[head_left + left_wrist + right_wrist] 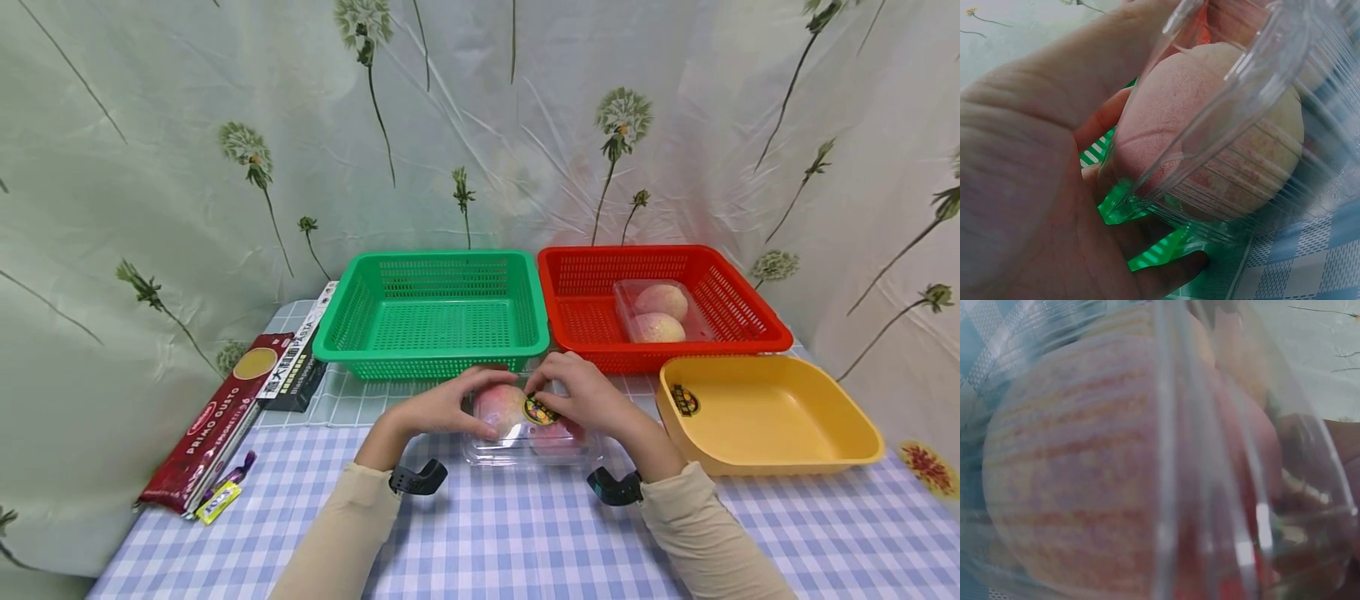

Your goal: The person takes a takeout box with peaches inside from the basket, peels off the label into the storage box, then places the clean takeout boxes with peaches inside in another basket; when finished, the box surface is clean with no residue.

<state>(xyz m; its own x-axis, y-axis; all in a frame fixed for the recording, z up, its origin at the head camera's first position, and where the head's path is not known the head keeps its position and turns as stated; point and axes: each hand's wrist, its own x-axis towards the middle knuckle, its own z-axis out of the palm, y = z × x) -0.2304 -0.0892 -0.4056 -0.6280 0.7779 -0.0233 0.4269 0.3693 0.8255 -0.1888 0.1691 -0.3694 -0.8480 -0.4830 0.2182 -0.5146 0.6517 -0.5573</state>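
Observation:
A clear plastic clamshell box (pixel 487 454) holding peaches (pixel 498 408) sits on the checked cloth in front of the green basket. My left hand (pixel 450 406) grips its left end, thumb at the front and fingers at the back. In the left wrist view a peach (pixel 1204 137) shows through the ribbed wall. On the lid lies a round black sticker (pixel 540 411) with a colourful print. My right hand (pixel 588 396) pinches at this sticker with thumb and fingertips. The right wrist view shows a peach (pixel 1079 462) close up through the plastic, with that hand mostly hidden.
Behind the box stand a green basket (pixel 431 364) and a red basket (pixel 592 360), the red one holding another box of peaches (pixel 660 312). A yellow tray (pixel 772 454) with a similar sticker (pixel 685 400) stands right. Pasta packs (pixel 217 425) and small wrapped sweets (pixel 219 502) lie left.

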